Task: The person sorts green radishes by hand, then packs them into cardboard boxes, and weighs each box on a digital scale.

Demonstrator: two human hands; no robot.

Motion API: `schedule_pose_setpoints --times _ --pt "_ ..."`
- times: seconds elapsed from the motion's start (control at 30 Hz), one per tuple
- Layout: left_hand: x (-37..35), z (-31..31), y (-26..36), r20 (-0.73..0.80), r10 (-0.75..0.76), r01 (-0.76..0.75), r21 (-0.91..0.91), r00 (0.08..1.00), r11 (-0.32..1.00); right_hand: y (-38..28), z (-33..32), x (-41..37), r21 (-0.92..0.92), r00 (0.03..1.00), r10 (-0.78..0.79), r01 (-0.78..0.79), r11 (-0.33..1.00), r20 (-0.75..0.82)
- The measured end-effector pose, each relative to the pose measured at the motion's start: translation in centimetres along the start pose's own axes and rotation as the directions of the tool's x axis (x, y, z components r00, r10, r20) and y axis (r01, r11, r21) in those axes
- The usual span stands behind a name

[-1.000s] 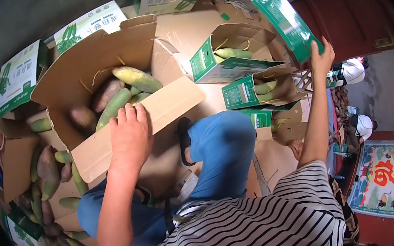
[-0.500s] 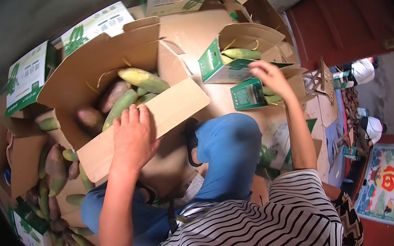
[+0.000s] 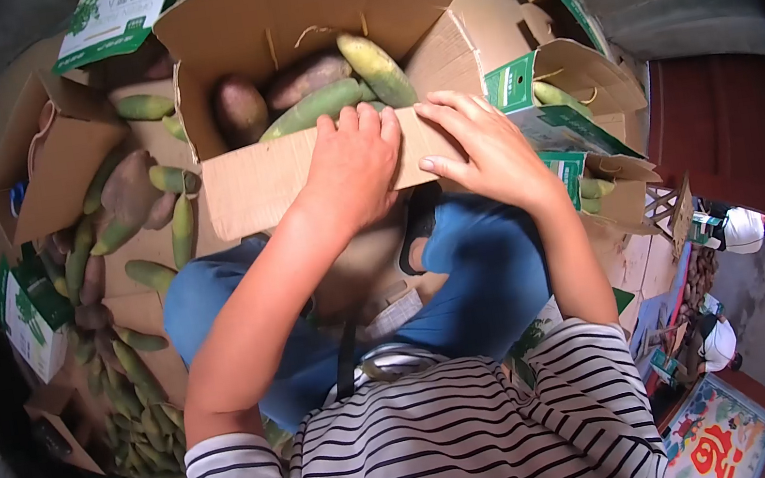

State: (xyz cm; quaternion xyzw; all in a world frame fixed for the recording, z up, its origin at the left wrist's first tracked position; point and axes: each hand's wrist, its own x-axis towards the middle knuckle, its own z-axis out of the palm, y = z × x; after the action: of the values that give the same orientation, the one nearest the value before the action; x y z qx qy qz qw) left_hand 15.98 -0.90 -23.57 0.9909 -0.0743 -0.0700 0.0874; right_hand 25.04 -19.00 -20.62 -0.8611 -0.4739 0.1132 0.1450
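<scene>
My left hand (image 3: 357, 159) lies over the front flap (image 3: 258, 188) of a large open cardboard box, its fingers bent over the flap's upper edge. Toward the flap's right end rests my right hand (image 3: 482, 147), fingers stretched and thumb spread apart from them. Inside the box (image 3: 273, 19), just past the flap, are a yellow-green radish-like vegetable (image 3: 376, 69), a long green one (image 3: 315, 107) and purplish, thick ones (image 3: 240, 109). The box's lower inside is hidden behind the flap and my hands.
Green-and-white gift cartons (image 3: 512, 84) with vegetables stand open at the right. A brown box (image 3: 50, 168) and loose vegetables (image 3: 127, 192) lie at the left, with a heap of green ones (image 3: 143, 410) below. Other people (image 3: 743, 230) are at the far right.
My right hand has left the small green carton at the right and come to the flap. My left hand stays on the flap. The view has turned, shifting the box rightward and up.
</scene>
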Motion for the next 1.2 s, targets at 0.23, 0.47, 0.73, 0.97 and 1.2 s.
schedule_pose_setpoints --times 0.23,0.47,0.73,0.97,1.2 --pt "0.1 1.5 0.6 -0.036 -0.024 0.028 0.109 0.999 0.994 0.0 1.9 0.5 -0.122 1.0 -0.006 0.008 0.993 0.017" --pt "0.2 0.6 0.8 0.066 -0.03 0.022 0.116 0.997 0.993 0.1 2.7 0.4 -0.133 0.999 0.002 -0.007 0.991 -0.036" --pt "0.1 0.8 0.6 0.029 -0.015 0.013 0.07 0.999 0.997 -0.3 2.5 0.8 -0.148 0.999 -0.015 0.011 0.989 -0.03" --pt "-0.2 0.6 0.3 -0.059 0.047 -0.045 0.044 0.997 0.998 9.2 -3.8 -7.6 0.363 0.702 0.585 -0.464 0.808 -0.406" --pt "0.3 0.2 0.9 0.056 -0.022 0.017 0.085 0.998 0.996 34.7 0.6 -42.7 0.213 -0.269 0.718 -0.962 -0.17 -0.642"
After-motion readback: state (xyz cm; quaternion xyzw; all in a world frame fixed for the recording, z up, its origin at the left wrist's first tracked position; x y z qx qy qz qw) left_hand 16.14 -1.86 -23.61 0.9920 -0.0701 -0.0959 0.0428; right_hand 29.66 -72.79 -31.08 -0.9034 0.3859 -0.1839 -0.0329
